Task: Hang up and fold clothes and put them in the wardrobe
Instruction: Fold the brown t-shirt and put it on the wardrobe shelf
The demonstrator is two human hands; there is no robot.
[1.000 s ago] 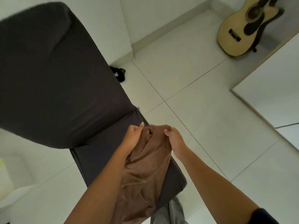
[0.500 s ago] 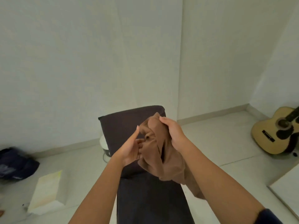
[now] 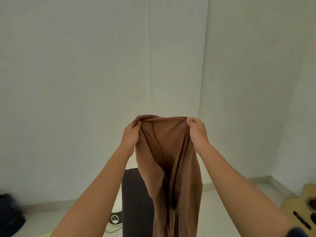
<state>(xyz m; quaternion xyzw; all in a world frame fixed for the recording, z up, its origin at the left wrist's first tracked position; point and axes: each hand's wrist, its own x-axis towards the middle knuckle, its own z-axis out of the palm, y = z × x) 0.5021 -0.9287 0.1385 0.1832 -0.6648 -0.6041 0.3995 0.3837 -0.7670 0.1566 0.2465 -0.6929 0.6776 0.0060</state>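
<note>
Brown garment (image 3: 171,159): held up in the air before the pale wall (image 3: 85,74). Its top edge is stretched between both hands, and the rest hangs in long folds past the bottom of the view. Left hand (image 3: 131,134): fingers curled into the bunched cloth at the top-left corner, gripping it. Right hand (image 3: 196,130): fingers curled, pinching the top-right corner. Behind the garment stands a dark padded seat (image 3: 135,194), partly hidden by the cloth. On the floor, an acoustic guitar (image 3: 302,206) lies at far right. A dark bag (image 3: 8,212) sits at far left. A small round white device (image 3: 115,218) sits just beside the seat.
</note>
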